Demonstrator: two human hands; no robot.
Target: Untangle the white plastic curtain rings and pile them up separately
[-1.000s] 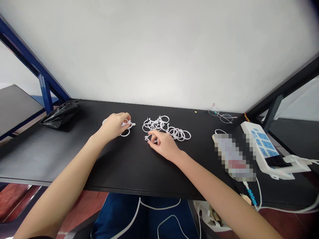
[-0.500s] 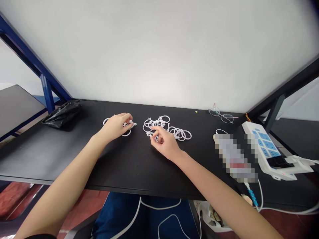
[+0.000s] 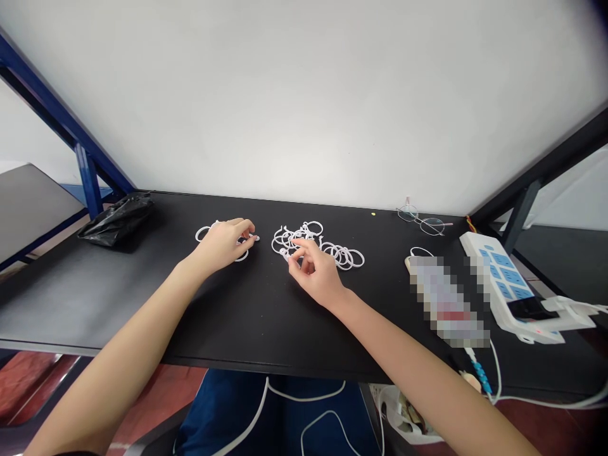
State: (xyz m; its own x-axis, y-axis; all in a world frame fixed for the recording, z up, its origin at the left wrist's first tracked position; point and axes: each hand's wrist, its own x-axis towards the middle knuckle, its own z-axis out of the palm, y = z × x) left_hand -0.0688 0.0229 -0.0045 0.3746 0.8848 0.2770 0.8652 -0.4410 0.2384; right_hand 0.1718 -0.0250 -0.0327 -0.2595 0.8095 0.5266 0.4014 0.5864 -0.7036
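Observation:
Small white curtain rings with eyelets lie in two groups on the black tabletop point(image 3: 228, 323). My left hand point(image 3: 225, 244) bends over the smaller left group, its fingers and thumb closed around a ring point(image 3: 256, 238) whose end sticks out on the right. Another ring point(image 3: 201, 234) shows behind that hand, and one more lies partly under it. Along the front of the larger pile of rings point(image 3: 295, 235), my right hand point(image 3: 316, 269) is closed in a pinch at a ring's eyelet point(image 3: 284, 253). Its fingers partly hide the pile.
A black plastic bag point(image 3: 118, 218) lies at the far left. To the right are eyeglasses point(image 3: 432, 226), a blurred-out phone point(image 3: 446, 304) on a charging cable and a white power strip point(image 3: 503, 278). The white wall point(image 3: 304, 114) rises behind the table.
My left hand has shifted slightly right and its fingers cover more of the ring. My right hand has barely moved, drawing its fingers in a little at the pile's front.

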